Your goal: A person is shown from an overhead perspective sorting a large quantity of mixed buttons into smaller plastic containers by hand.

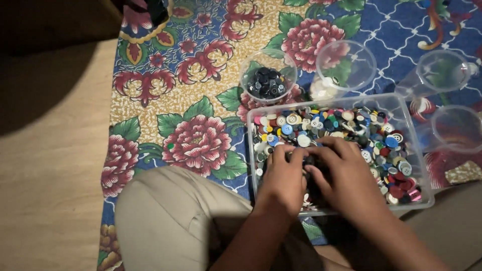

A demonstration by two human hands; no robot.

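Bent knee (165,221) nearest; left hand (283,178) and right hand (346,175) meet over clear tub (424,195) of mixed buttons (351,125), fingertips pinching together on a dark button (309,160), black-button cup (267,78) beyond.

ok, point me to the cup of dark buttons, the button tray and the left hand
cup of dark buttons (267,83), head view, on the dark buttons inside it
button tray (427,180), head view, on its clear right wall
left hand (284,178), head view, on the back of the hand
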